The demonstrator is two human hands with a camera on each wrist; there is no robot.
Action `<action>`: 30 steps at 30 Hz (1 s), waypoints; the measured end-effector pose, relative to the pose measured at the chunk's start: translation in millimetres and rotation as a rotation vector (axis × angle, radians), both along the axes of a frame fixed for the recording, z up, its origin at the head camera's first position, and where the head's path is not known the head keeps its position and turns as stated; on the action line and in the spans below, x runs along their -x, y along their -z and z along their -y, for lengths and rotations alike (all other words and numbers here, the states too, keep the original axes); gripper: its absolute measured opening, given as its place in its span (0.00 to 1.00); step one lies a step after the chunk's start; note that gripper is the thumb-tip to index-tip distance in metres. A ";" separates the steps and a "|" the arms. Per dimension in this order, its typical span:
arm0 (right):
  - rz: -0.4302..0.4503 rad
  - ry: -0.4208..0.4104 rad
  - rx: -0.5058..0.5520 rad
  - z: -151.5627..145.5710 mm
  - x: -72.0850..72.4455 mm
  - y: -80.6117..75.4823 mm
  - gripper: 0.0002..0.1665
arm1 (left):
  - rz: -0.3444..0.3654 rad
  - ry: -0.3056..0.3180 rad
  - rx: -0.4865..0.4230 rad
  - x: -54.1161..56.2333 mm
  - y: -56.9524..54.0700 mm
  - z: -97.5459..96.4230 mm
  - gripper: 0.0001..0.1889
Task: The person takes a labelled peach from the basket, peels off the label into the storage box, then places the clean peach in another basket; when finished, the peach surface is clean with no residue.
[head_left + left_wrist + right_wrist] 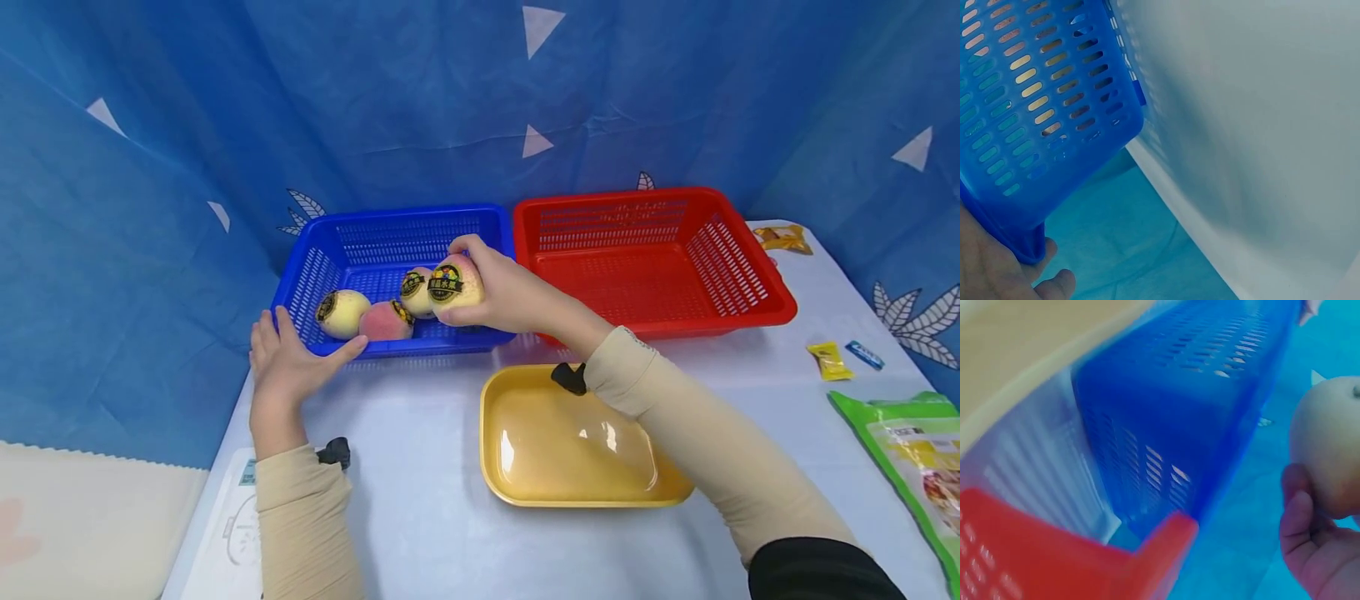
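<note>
My right hand (498,287) grips a peach (456,282) with a black label, holding it above the right end of the blue basket (408,350). In the right wrist view the peach (1329,440) sits between fingers and thumb, higher than the basket rim. Inside the basket lie a pale yellow peach (345,315), a pink peach (386,323) and another labelled peach (415,287), partly hidden by the held one. My left hand (292,362) rests at the basket's front left corner, fingers spread and thumb stretched along the front rim. The left wrist view shows that hand (991,269) against the rim.
A red basket (750,321) stands right beside the blue one. In front of it sits a gold tray (558,450), partly under my right forearm. To the right lie small wrapped snacks (829,361) and a green bag (911,450). A blue curtain (450,100) hangs behind.
</note>
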State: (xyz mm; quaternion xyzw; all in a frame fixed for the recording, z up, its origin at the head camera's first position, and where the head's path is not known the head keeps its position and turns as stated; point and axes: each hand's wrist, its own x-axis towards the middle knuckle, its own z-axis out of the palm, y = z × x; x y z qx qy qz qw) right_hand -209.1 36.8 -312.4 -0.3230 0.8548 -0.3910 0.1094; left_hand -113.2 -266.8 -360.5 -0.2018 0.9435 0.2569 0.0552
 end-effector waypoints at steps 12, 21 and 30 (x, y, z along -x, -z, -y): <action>-0.066 0.032 0.061 -48.9 -16.6 -11.5 0.48 | 0.012 0.005 0.011 1.5 -0.6 -0.9 0.74; -0.037 0.069 0.113 -86.3 -23.0 -12.7 0.52 | 0.010 0.006 0.006 1.5 -5.2 -3.0 0.74; -0.008 0.127 0.098 -117.7 -37.4 -8.7 0.56 | -0.214 0.033 0.056 1.0 -25.6 -29.3 0.65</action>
